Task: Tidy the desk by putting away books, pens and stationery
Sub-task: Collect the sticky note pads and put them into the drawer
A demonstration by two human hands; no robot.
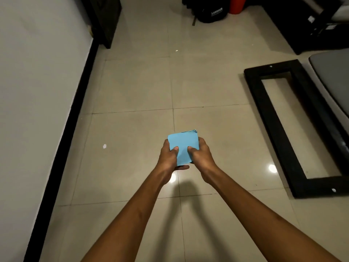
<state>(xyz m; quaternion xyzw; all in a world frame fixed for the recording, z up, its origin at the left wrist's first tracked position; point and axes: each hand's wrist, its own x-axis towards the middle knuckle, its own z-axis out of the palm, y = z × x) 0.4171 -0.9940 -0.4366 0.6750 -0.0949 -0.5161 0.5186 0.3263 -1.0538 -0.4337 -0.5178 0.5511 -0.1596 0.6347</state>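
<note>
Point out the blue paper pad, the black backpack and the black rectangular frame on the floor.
blue paper pad (182, 143): head view, middle of its top sheet.
black backpack (211, 13): head view, its front panel by the white lettering.
black rectangular frame (272, 114): head view, its long left bar.

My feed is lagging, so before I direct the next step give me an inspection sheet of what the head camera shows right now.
Surface: no desk in view; glossy beige tiled floor with lamp reflections.
Job's things: blue paper pad, one far corner ragged, held above the floor.
Clutter: two small white scraps on the tiles, one near the wall, one farther off.
Grip: left hand and right hand both hold the pad, thumbs on top, fingers underneath.
Cables: nothing seen.
Surroundings: white wall with black skirting on the left; black rectangular frame flat on the floor at right; black backpack and a red container at the far end.
</note>
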